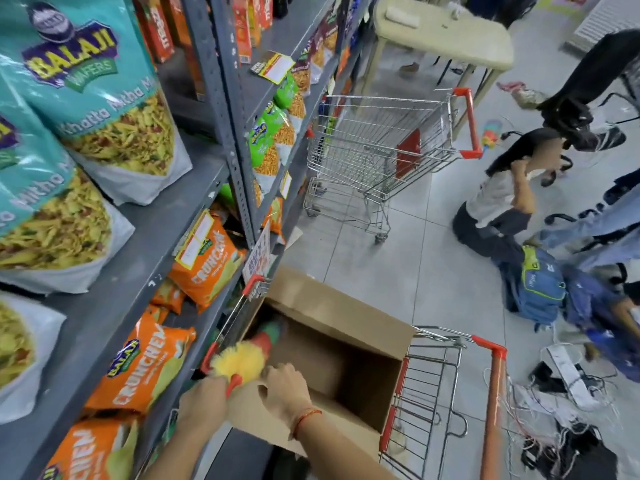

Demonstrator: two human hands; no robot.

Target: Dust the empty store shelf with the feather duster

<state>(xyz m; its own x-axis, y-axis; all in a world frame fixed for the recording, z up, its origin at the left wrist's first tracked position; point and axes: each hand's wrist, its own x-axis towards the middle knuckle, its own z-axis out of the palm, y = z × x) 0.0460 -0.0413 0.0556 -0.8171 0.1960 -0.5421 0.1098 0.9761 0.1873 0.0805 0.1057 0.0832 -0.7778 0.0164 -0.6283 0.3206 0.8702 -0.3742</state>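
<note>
The feather duster [246, 355] has yellow, red and green feathers and a red handle. Its head lies in the near left corner of an open cardboard box [346, 327]. My left hand [204, 400] is shut on the red handle at the box's near edge. Just to the right, my right hand [287, 388], with a red thread on the wrist, grips the box's near flap. The grey metal shelf unit [138, 244] runs along the left, stocked with teal and orange snack bags; a bare stretch of shelf board [277, 36] shows higher up.
The box sits in a red-handled shopping cart [491, 393] right in front of me. A second, empty cart [388, 147] stands further down the aisle. A person [502, 202] kneels on the tiled floor at right, beside blue backpacks [540, 285] and tangled cables [554, 410]. A beige table [450, 32] is beyond.
</note>
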